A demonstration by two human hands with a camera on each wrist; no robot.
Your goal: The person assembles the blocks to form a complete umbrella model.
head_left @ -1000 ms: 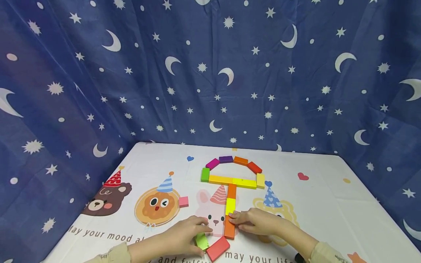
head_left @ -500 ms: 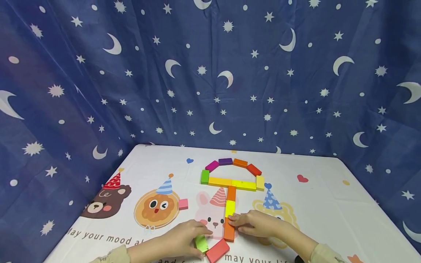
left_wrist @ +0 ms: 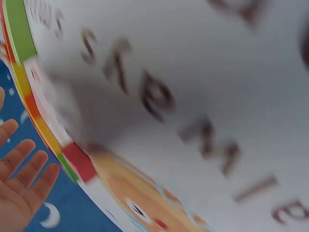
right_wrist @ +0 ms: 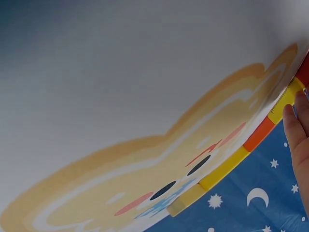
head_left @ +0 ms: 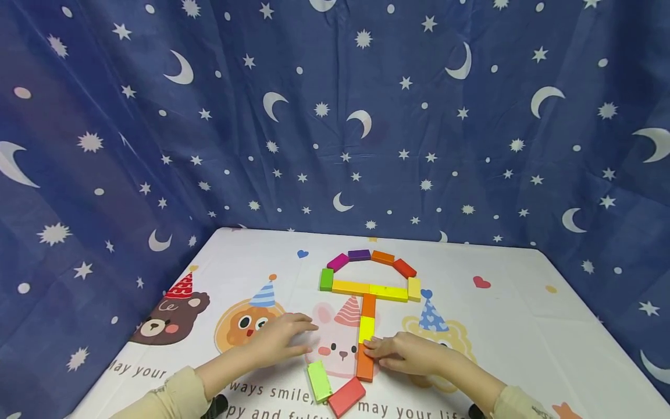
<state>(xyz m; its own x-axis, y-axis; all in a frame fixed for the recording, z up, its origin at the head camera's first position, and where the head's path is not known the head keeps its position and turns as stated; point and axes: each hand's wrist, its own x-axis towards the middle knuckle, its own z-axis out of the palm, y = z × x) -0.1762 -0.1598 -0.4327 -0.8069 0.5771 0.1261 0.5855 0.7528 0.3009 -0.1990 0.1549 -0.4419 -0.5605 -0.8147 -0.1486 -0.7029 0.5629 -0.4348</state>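
My left hand [head_left: 280, 340] hovers over the pancake drawing with straight, spread fingers and nothing held. It covers the small pink block in the head view; the left wrist view shows this pink block [left_wrist: 79, 162] beyond the fingertips. A lime green block [head_left: 319, 381] lies near that hand, its lower end against a red block [head_left: 347, 397]. My right hand [head_left: 405, 352] rests its fingertips at the lower orange block [head_left: 364, 366] and the yellow block [head_left: 367, 329] above it. These form a stem with an upper orange block [head_left: 369, 304], its lower end near the red block.
Above the stem runs a bar of a golden block [head_left: 350, 287] and a yellow block [head_left: 389, 293]. Several blocks arch over it, from a green block [head_left: 327, 279] past a purple block [head_left: 359, 255] to a pale yellow block [head_left: 414, 288]. Behind the table hangs a starry curtain [head_left: 335, 116].
My left hand has let go of the lime green block and moved up and left, towards the pink block. The right hand stays at the stem.
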